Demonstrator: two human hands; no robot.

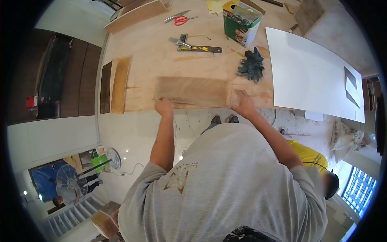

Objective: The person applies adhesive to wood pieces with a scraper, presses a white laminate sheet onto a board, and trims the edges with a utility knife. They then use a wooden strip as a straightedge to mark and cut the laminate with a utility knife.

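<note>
A brown wooden board [193, 89], smeared by motion, lies lengthwise along the near edge of the workbench. My left hand [164, 107] is closed on its near left corner. At the opposite end my right hand [244, 105] pinches the near right corner, thumb and fingers around the edge. Crumpled dark work gloves [251, 65] lie beyond my right hand. Farther back on the bench are a metal square [201, 49] and a utility knife [180, 42] resting across it.
Two narrow wood strips, one light [121, 84] and one dark [105, 87], lie at left. A green can [242, 25], red-handled scissors [183, 20] and a large white sheet [308, 72] are on the bench. A person in a yellow shirt [306, 155] is close at right.
</note>
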